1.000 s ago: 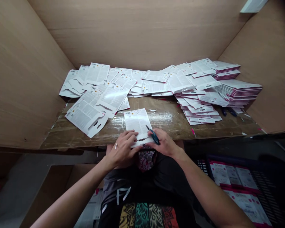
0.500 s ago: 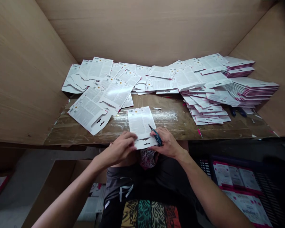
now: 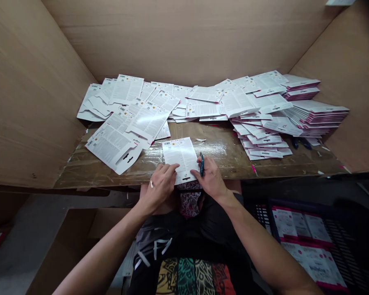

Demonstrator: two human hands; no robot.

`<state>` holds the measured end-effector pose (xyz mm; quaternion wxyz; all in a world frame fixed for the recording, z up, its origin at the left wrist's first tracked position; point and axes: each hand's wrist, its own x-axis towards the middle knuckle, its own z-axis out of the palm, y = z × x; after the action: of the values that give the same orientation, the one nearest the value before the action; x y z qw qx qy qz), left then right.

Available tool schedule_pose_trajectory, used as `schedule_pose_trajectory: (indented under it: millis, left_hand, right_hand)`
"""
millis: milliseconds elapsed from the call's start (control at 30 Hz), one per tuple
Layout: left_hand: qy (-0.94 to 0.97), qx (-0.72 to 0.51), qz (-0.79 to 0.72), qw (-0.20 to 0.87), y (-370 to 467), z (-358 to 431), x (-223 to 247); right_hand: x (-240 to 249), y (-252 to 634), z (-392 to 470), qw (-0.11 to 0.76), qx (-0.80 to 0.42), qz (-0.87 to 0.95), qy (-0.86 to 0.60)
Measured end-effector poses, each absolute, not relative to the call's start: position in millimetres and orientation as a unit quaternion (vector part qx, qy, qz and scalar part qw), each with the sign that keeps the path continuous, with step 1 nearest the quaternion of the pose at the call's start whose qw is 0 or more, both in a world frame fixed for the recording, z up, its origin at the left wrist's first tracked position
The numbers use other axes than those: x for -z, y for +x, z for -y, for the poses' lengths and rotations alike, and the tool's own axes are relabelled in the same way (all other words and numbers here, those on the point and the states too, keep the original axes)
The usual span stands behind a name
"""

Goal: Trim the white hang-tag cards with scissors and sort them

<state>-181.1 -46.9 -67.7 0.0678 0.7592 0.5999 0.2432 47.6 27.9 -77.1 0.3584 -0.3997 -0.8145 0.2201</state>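
Observation:
A flat white cardboard envelope with printed text lies at the table's front edge, its bottom end reaching over the edge. Its flap is down, showing a small logo and a dark hang slot. My left hand holds its lower left side, index finger lying across the card; the thumb is hidden. My right hand is closed around small blue-handled snips, the tip pointing away from me, while the thumb touches the envelope's lower right edge. A white paper scrap clings to my left hand.
Loose envelopes spread along the back left, some with raised flaps; more envelopes and neat stacks are at right. Wooden panels enclose the table. Below are a scrap-filled bag, a cardboard box and a dark crate with packs.
The envelope's flap, raised before with its slots showing, is now down. My left hand has shifted onto the card's side. The snips have turned more upright in my right hand.

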Motion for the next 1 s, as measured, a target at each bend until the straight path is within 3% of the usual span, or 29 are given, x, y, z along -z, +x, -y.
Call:
schedule_pose_trajectory:
  millis: [200,400,467,533,633,700,800,867,1000]
  left_hand:
    - [0.823,-0.175,-0.538,0.051,-186.6,61.8,73.3]
    - [0.807,-0.310,-0.502,0.025,-188.7,105.9,74.3]
    - [0.792,-0.334,-0.511,0.006,-216.1,106.8,64.7]
    - [0.723,-0.353,-0.592,-0.047,-264.0,90.0,55.1]
    - [0.569,-0.291,-0.762,-0.105,-344.1,48.2,48.4]
    - [0.541,-0.206,-0.813,-0.061,-378.0,33.2,49.9]
    - [0.565,-0.103,-0.818,-0.013,-372.8,48.9,59.1]
    - [0.601,-0.085,-0.794,-0.015,-334.0,73.0,66.7]
    - [0.696,-0.118,-0.708,-0.022,-235.0,92.9,73.1]
  right_hand:
    - [79.6,41.3,-20.8,0.388,-0.185,0.795,-0.429]
    - [54.9,39.4,-1.8,0.443,-0.484,0.600,-0.458]
    - [38.6,37.7,-21.7,0.480,-0.531,0.548,-0.433]
    - [14.8,43.0,-66.6,0.515,-0.502,0.548,-0.426]
    - [-34.2,72.1,-156.7,0.575,-0.356,0.582,-0.453]
    - [-64.8,97.3,-202.1,0.602,-0.249,0.576,-0.494]
    - [-81.5,120.0,-210.4,0.624,-0.226,0.570,-0.484]
    - [-66.7,118.8,-177.4,0.598,-0.313,0.603,-0.425]
    - [-7.4,94.5,-82.0,0.416,-0.578,0.631,-0.307]
